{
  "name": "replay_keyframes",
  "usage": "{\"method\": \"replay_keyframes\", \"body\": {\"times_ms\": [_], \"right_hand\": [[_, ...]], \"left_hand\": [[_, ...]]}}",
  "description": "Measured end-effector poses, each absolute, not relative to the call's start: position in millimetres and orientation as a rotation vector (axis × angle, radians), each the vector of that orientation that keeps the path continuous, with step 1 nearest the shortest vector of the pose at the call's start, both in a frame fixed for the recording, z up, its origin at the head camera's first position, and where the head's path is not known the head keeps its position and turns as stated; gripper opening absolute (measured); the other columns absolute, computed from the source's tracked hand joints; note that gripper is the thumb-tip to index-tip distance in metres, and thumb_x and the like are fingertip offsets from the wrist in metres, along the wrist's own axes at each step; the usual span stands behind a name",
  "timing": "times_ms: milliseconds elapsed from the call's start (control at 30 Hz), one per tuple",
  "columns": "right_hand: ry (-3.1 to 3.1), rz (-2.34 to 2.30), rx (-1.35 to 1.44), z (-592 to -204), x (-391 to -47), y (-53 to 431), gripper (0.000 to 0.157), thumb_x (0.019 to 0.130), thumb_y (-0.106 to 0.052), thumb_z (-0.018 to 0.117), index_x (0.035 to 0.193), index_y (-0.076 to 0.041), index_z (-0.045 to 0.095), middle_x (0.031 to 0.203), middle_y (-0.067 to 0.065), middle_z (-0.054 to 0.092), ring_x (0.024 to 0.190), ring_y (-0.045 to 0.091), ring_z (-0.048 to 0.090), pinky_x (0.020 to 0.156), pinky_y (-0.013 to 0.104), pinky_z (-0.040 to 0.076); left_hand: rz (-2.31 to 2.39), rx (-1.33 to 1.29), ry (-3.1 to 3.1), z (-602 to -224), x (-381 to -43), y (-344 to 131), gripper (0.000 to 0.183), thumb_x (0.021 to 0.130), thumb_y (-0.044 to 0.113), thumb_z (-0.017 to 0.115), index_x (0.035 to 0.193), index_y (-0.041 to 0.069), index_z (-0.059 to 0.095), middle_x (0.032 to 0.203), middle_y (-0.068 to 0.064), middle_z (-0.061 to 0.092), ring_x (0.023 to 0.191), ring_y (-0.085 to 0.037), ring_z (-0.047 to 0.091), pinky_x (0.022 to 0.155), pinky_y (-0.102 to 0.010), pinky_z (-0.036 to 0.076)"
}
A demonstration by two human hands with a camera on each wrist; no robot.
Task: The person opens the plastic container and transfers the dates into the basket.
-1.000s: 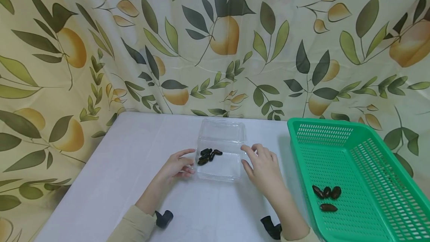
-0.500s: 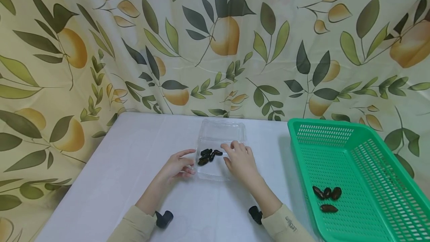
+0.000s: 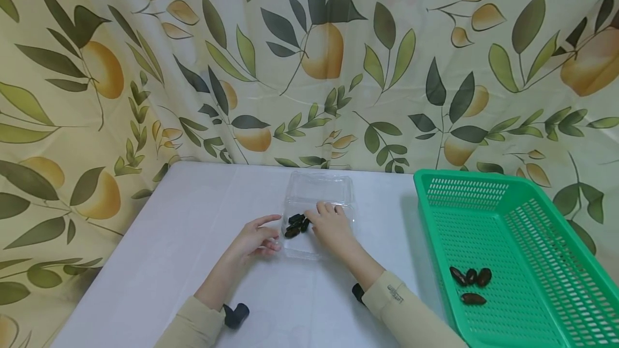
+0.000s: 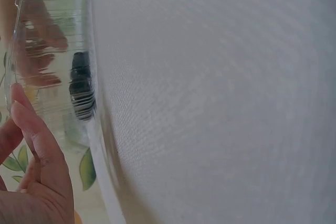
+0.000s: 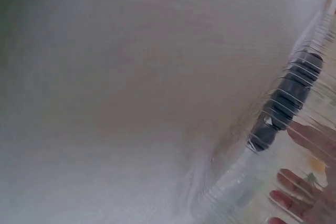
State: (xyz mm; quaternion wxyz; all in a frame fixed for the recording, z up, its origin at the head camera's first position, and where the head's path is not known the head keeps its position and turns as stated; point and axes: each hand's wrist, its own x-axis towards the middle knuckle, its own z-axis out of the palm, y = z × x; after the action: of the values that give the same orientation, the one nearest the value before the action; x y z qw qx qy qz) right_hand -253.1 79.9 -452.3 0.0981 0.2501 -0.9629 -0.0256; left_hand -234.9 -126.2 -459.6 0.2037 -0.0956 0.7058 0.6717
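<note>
A clear plastic clamshell box [image 3: 319, 187] lies with its lid folded back on the white table. Several dark, glossy oval pieces [image 3: 292, 225], resembling dates, are clustered at the left of its base. My left hand [image 3: 257, 238] is at the box's left side, fingertips at the rim; the left wrist view shows its thumb [image 4: 47, 156] by the clear wall. My right hand [image 3: 333, 230] reaches into the box, fingertips beside the dark pieces and covering one of them. Through the ribbed wall, the right wrist view shows the spread fingers [image 5: 296, 184] close to the dark row [image 5: 286, 100].
A green perforated basket [image 3: 432, 230] stands on the right, with several similar dark pieces [image 3: 471, 277] on its floor. White cloth [image 3: 300, 305] covers the table. A fruit-patterned curtain [image 3: 300, 111] hangs behind. Black wrist-camera mounts [image 3: 236, 316] stick out by the cuffs.
My right hand has moved left from the box's right edge to the dark pieces, hiding the rightmost one. The left hand has stayed at the box's left side.
</note>
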Motion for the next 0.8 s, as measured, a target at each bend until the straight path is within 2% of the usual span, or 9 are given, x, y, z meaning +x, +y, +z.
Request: {"method": "replay_keyframes", "body": {"times_ms": [467, 700, 800], "right_hand": [[-2.882, -0.309, 0.744, -458, -257, 73, 0.031, 0.083, -0.030, 0.064, 0.114, -0.028, 0.061, 0.105, 0.003, 0.051, 0.094, 0.019, 0.047, 0.077, 0.033, 0.038], [-2.899, -0.299, 0.734, -459, -257, 73, 0.029, 0.085, -0.027, 0.062, 0.114, -0.027, 0.063, 0.104, 0.002, 0.053, 0.091, 0.018, 0.046, 0.074, 0.031, 0.038], [-2.890, -0.295, 0.739, -461, -258, 73, 0.029, 0.085, -0.026, 0.062, 0.114, -0.027, 0.063, 0.105, 0.003, 0.053, 0.091, 0.018, 0.046, 0.073, 0.031, 0.038]], "left_hand": [[1.878, -0.212, 1.950, -459, -235, -127, 0.048, 0.084, 0.008, 0.057, 0.131, 0.015, 0.049, 0.091, -0.013, 0.061, 0.055, -0.012, 0.062, 0.051, -0.022, 0.050], [1.889, -0.188, 1.940, -459, -234, -127, 0.047, 0.085, 0.008, 0.057, 0.131, 0.013, 0.049, 0.090, -0.013, 0.060, 0.056, -0.012, 0.063, 0.051, -0.021, 0.051], [1.871, -0.209, 1.949, -448, -230, -125, 0.048, 0.086, 0.006, 0.055, 0.133, 0.010, 0.046, 0.092, -0.015, 0.060, 0.056, -0.012, 0.062, 0.052, -0.022, 0.051]]}}
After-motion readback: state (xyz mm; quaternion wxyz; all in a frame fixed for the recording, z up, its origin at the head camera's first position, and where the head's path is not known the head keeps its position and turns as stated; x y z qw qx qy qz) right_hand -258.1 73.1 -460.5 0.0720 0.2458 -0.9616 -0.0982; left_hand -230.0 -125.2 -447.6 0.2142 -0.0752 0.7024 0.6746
